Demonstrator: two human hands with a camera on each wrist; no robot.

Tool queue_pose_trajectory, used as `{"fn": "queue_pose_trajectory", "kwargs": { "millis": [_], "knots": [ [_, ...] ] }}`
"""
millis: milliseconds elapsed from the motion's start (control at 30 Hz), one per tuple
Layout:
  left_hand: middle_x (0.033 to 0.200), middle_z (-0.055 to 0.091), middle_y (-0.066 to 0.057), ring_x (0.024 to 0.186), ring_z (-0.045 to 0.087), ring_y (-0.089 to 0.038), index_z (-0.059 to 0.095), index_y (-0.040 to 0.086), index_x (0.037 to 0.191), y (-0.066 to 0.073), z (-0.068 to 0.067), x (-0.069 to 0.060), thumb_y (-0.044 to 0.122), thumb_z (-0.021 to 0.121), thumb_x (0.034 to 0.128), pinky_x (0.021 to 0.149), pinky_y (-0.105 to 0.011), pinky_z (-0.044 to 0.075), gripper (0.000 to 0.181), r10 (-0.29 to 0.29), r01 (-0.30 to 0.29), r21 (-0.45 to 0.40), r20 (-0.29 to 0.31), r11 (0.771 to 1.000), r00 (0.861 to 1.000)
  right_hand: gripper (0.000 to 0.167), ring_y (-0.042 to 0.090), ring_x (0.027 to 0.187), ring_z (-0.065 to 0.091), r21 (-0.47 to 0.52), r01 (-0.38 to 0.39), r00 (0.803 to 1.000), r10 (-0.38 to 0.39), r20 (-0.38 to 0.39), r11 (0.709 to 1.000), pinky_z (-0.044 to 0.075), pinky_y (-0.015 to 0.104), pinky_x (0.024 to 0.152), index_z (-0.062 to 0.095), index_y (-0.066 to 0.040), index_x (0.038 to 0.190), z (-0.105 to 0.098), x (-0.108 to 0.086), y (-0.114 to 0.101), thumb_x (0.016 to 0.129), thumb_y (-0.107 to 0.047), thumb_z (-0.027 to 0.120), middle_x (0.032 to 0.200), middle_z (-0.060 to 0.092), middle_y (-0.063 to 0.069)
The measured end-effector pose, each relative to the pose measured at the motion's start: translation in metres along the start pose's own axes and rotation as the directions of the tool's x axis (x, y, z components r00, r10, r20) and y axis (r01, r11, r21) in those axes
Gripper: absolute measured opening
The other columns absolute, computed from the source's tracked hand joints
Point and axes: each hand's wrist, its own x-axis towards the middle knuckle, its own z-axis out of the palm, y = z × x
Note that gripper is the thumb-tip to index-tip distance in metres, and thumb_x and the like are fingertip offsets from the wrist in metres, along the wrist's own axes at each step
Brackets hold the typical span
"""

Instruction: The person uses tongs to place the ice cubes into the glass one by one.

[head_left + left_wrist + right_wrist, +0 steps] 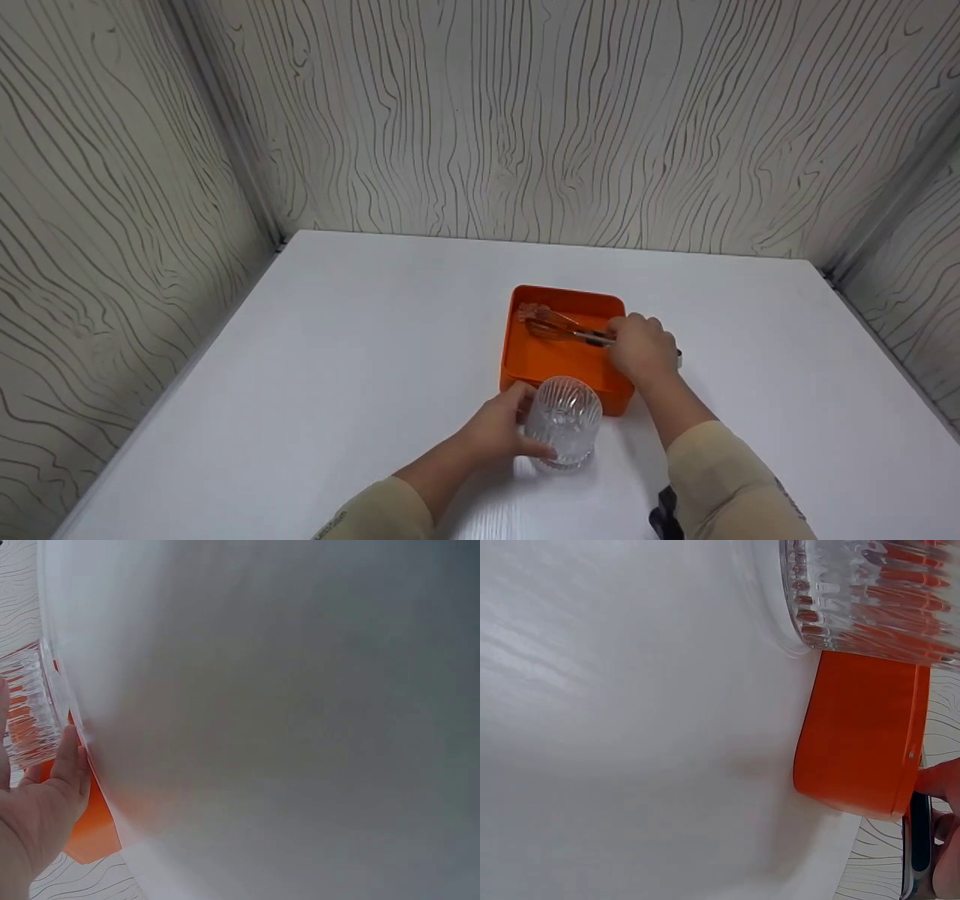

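My left hand (499,427) holds a clear ribbed glass (566,424), fingers on its left side and thumb across the front. The glass stands upright just in front of an orange rectangular bin (559,367). Over the bin's right rim, my right hand (643,345) grips what look like metal tongs (592,337) with black grip panels. Their far ends lie inside the bin, toward its back left. In the right wrist view, the black-and-silver handle (919,847) shows between thumb and fingers beside the bin wall (859,735). The left wrist view catches the left hand (45,817) beside the ribbed glass (34,705).
A white table (360,337) spreads around the bin, bounded by wood-grain-patterned panels (480,127) at the back and sides. Near the front, a small black object (666,514) shows beside the right sleeve, partly hidden.
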Motion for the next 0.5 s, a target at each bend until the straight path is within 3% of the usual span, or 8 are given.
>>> {"fn": "queue_pose_trajectory", "kwargs": {
  "millis": [500],
  "knots": [
    [0.104,0.055,0.013,0.1,0.054,-0.011,0.046,0.03,0.108,-0.0005,-0.001,0.0005,0.033,0.084,0.0596,0.09,-0.036,0.047,0.062,-0.014,0.014,-0.026,0.007,1.0,1.0,0.012,0.031,0.077,0.049,-0.035,0.025,0.998,-0.028,-0.063,0.999,0.042,0.042,0.061,0.064,-0.013,0.091,0.002,-0.0016,0.0018,0.081,-0.008,0.06,0.082,0.056,0.011]
  ]
}}
